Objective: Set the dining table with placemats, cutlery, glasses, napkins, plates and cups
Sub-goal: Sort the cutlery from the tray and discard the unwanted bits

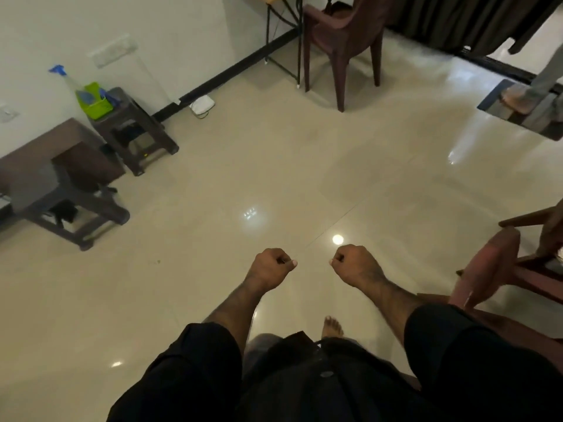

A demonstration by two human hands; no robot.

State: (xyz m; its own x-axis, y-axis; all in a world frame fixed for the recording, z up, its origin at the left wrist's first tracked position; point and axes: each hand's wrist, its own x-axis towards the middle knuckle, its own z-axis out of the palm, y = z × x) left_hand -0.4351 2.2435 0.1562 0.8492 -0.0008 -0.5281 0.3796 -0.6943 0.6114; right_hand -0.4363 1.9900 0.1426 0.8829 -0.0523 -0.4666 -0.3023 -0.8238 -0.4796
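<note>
I observe my left hand [272, 264] and right hand [353, 261] both fisted, holding nothing, above glossy floor tiles [274, 166].

A home room: tiled floor [274, 166], plastic chair [344, 41], stools [134, 129].

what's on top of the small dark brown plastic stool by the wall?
On the small dark brown plastic stool stands a lime-green plastic caddy holding a blue-capped spray bottle and something blue. The caddy's walls hide whatever lies deeper inside it.
</note>
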